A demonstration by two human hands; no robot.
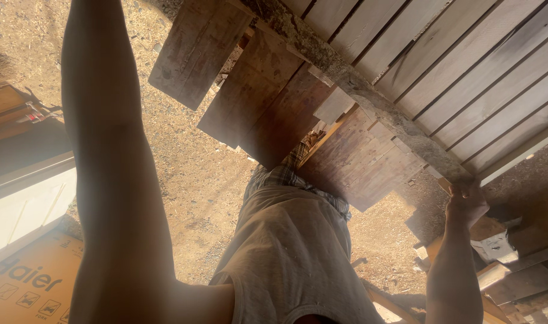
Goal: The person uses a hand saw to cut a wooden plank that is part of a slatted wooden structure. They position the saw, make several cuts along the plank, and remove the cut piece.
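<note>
A: Where is the right hand (466, 201)?
B: Clasped on the lower end of the rough wooden beam (352, 81) crossing the plank panel (466, 66).
A: The left?
B: Out of frame; only its arm (105, 168) shows, grip unknowable.

Two arms (105, 168), one pallet (466, 72) (slatted), one cardboard box (33, 282).

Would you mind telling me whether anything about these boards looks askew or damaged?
Yes. The dark short boards fixed under the rough beam hang at uneven lengths and angles, with ragged gaps between them, unlike the evenly spaced pale slats beyond. The right hand grips the beam's end; the left hand is out of view.
</note>
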